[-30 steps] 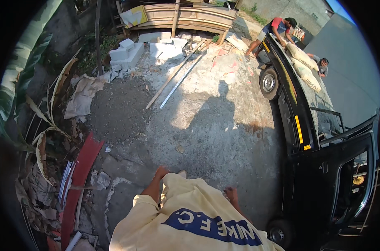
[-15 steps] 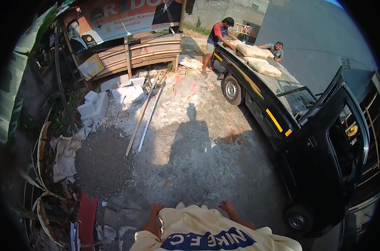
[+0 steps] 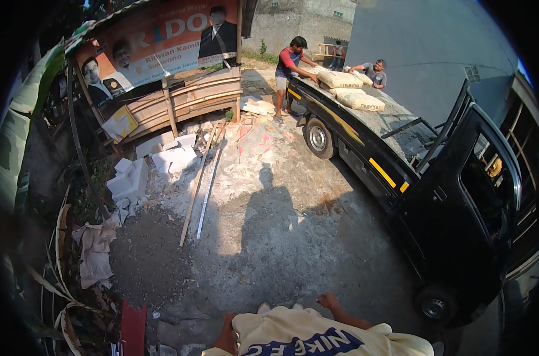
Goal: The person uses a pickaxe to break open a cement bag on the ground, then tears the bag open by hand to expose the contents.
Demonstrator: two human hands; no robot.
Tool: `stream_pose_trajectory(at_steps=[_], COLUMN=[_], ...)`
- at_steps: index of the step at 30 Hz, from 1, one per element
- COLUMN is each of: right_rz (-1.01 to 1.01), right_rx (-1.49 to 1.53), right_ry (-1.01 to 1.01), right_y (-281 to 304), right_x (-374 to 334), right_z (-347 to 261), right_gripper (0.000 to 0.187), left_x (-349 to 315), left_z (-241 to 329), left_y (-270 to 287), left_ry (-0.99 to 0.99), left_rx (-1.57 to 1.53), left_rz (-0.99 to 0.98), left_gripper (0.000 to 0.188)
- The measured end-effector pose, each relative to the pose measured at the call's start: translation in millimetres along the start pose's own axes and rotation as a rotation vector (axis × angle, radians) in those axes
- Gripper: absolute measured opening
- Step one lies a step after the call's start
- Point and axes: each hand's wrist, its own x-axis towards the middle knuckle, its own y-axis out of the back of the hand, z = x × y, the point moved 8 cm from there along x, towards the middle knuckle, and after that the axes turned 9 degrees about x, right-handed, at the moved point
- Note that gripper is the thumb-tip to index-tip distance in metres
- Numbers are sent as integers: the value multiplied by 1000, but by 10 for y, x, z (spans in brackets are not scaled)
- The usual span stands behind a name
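Observation:
Both my arms hang beside my cream shirt at the lower edge. My right hand (image 3: 327, 300) is away from my body over the ground, holding nothing, with its fingers loosely apart. My left hand (image 3: 228, 320) is low beside the shirt; its fingers are too small and dark to make out. Nothing is within reach of either hand. Ahead to the right stands a black flatbed truck (image 3: 438, 237). On its bed lie filled sacks, one upper sack (image 3: 339, 80) and one nearer sack (image 3: 361, 100). A person in a red and blue shirt (image 3: 288, 62) leans over the bed with hands at the sacks.
Another person (image 3: 375, 73) stands beyond the bed, arm stretched to the sacks. White blocks (image 3: 129, 178) and a dark gravel heap (image 3: 148, 252) are on the left. Two long strips, one wooden (image 3: 199, 185), lie across the ground. A banner (image 3: 163, 44) hangs over a bamboo fence (image 3: 192, 98).
My view has tilted up and turned slightly right, so my hands sit lower in the picture. The person in red and blue has raised their head; the far person's arm reaches onto the sacks.

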Motion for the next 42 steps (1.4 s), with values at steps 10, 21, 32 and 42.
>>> stream_pose_trajectory(at_steps=[10, 21, 32, 42], right_rz=[1, -112, 36, 35], right_rx=[-21, 2, -14, 77], right_ry=[-52, 103, 3, -132], right_y=[76, -127, 129, 107], right_x=[-186, 131, -188, -182], right_z=[-184, -49, -215, -82], right_gripper=[29, 31, 26, 29], left_x=[80, 222, 295, 189], left_z=[150, -43, -94, 65], left_y=[128, 221, 145, 266], left_ry=[-11, 145, 97, 153], left_rx=[368, 141, 150, 173], left_rz=[17, 131, 12, 65], left_gripper=[47, 60, 60, 58])
